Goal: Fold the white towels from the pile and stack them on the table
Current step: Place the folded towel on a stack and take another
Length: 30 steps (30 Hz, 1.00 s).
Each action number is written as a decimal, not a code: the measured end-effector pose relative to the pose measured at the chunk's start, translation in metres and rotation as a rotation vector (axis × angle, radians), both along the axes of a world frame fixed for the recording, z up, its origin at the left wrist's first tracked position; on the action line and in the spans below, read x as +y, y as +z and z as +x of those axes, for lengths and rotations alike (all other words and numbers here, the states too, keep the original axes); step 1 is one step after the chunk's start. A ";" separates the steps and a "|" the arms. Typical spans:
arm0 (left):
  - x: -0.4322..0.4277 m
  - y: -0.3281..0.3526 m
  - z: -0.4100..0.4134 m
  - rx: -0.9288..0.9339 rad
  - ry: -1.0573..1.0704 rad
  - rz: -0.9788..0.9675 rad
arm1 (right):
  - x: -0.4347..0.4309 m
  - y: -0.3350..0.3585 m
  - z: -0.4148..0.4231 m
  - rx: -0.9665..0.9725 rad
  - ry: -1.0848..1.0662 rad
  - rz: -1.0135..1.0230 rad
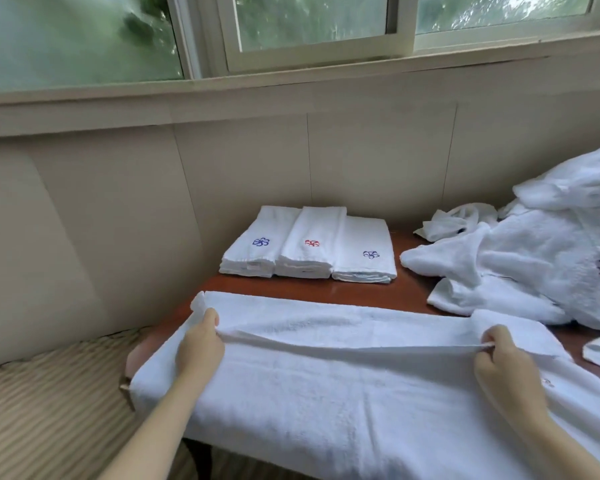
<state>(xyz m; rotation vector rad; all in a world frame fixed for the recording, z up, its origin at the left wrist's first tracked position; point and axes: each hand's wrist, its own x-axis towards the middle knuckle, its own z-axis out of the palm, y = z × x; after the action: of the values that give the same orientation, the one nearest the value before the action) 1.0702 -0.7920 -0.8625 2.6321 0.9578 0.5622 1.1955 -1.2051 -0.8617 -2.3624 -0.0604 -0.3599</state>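
Pinching one towel (pixel 326 386) mid-fold, your left hand (pixel 201 344) and right hand (pixel 503 365) — three stacks (pixel 309 247) done, pile (pixel 534 247) remaining.

The white terry towel (pixel 326 393) lies lengthwise across the near edge of the red-brown table (pixel 329 291), and I pinch a raised fold along it with my left hand (pixel 200 344) and right hand (pixel 499 355). By the wall, touching side by side, sit the left stack (pixel 253 251) with a blue flower, the middle stack (pixel 309 244) with a red one, and the lower right stack (pixel 364 252) with a dark blue one. The rumpled pile (pixel 534 258) heaps at the table's right end.
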 end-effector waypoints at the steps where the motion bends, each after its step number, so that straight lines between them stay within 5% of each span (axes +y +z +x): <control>1: 0.000 0.001 -0.003 0.014 0.022 0.013 | -0.002 0.001 -0.002 0.016 -0.015 0.014; 5: -0.006 0.004 -0.012 0.154 0.209 0.105 | -0.014 -0.002 -0.016 0.155 0.205 -0.148; 8: -0.024 0.003 -0.011 0.062 0.214 0.121 | -0.024 -0.001 -0.029 0.122 0.336 -0.166; 12: -0.086 0.003 0.019 0.089 -0.101 0.108 | -0.042 -0.003 -0.032 0.104 0.139 -0.059; 19: -0.273 0.011 0.093 0.099 -0.812 0.018 | -0.086 -0.003 -0.031 0.098 -0.020 -0.409; 24: -0.352 -0.005 0.121 0.104 -0.847 0.043 | -0.096 0.016 0.002 0.390 -0.002 -0.490; 27: -0.358 -0.011 0.136 -0.051 -0.692 -0.006 | -0.098 0.021 0.019 0.493 -0.011 -0.081; 30: -0.353 -0.006 0.145 -0.299 -0.704 -0.292 | -0.097 0.018 0.034 0.655 -0.068 0.744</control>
<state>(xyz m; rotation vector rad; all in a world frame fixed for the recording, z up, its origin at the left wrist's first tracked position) 1.2153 -1.1455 -0.8689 2.3086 -0.0017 0.5512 1.2297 -1.3022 -0.8432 -1.6384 0.3964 0.3297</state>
